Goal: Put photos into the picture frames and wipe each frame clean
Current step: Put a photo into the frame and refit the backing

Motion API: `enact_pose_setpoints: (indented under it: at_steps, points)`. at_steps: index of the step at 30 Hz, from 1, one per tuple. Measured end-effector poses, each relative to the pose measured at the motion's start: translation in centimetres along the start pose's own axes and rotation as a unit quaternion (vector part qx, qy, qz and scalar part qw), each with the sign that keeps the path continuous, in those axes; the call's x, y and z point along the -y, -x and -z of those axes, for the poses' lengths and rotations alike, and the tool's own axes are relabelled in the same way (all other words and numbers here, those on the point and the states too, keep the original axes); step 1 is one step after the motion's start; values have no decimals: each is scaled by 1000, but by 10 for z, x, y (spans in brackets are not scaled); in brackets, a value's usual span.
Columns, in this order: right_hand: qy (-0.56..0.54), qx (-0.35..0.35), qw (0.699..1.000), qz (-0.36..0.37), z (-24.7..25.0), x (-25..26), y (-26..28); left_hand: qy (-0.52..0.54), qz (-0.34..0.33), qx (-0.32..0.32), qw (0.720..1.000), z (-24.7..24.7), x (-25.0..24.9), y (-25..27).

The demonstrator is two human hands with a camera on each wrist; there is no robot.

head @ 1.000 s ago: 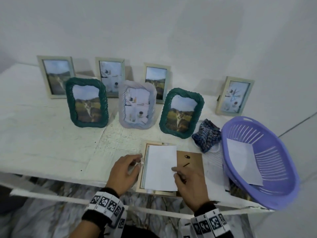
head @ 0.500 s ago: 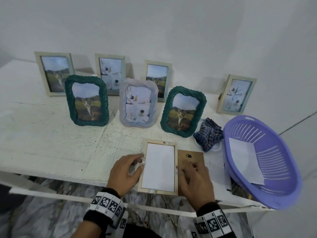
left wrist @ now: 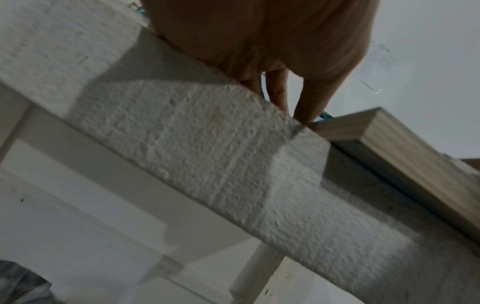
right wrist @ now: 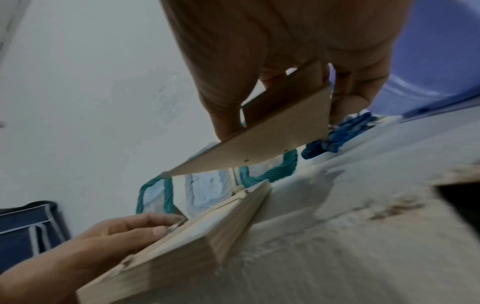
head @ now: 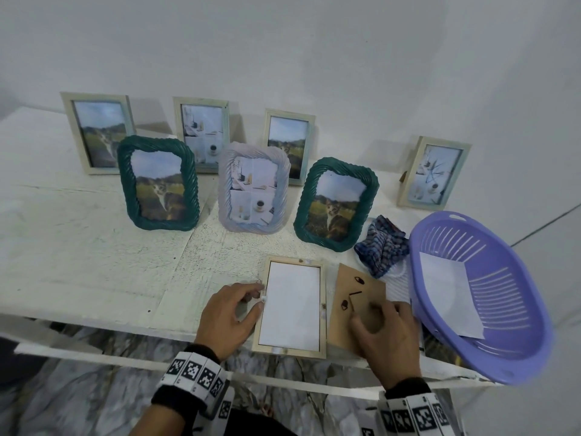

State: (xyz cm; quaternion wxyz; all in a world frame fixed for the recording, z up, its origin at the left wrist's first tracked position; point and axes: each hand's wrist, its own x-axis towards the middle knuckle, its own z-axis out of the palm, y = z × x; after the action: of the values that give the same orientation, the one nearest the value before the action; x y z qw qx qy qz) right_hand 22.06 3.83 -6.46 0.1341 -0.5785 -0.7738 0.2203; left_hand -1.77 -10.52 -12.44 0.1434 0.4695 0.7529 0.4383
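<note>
A light wooden frame (head: 323, 309) lies face down near the table's front edge, with a white photo back (head: 292, 305) set inside it. My left hand (head: 259, 298) rests against the frame's left edge, fingertips touching the wood (left wrist: 309, 107). To the right of the frame is the brown backing board (head: 352, 322), carrying small dark clips. My right hand (head: 366, 313) pinches this board between thumb and fingers. The right wrist view shows the board (right wrist: 272, 144) tilted up off the table above the frame (right wrist: 197, 242).
Several filled frames stand at the back, among them two green ones (head: 158, 187) (head: 336, 204) and a pale lilac one (head: 253, 190). A blue cloth (head: 382, 247) lies beside a purple basket (head: 509, 291) holding a white sheet (head: 449, 297). The table edge (head: 125, 322) is close.
The photo has dropped flat into the frame. My right hand left it, moved right onto the backing board and now grips and raises it. My left hand stayed at the frame's left edge.
</note>
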Motion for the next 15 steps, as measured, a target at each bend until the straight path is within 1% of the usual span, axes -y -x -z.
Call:
enact_pose_setpoints:
  at_steps: [2, 4, 7, 9, 12, 15]
  points:
    - [-20, -14, 999, 48, -3, 8, 3, -1, 0, -1, 1000, 0, 0, 0]
    - [-24, -29, 993, 112, -13, 20, 6, -4, 0, 1, 1000, -1, 1, 0]
    - [3, -37, 984, 176, -31, 40, 9, -2, 2, 3, 1000, -1, 1, 0]
    - [30, -33, 981, 190, -41, 53, 10, -4, 0, 3, 1000, -1, 0, 0]
    - [44, 0, 983, 177, -52, 65, 9, -9, -1, 4, 1000, 0, -1, -1]
    - [81, 1, 978, 194, -58, 68, 7, -10, 2, 3, 1000, 0, -1, -1]
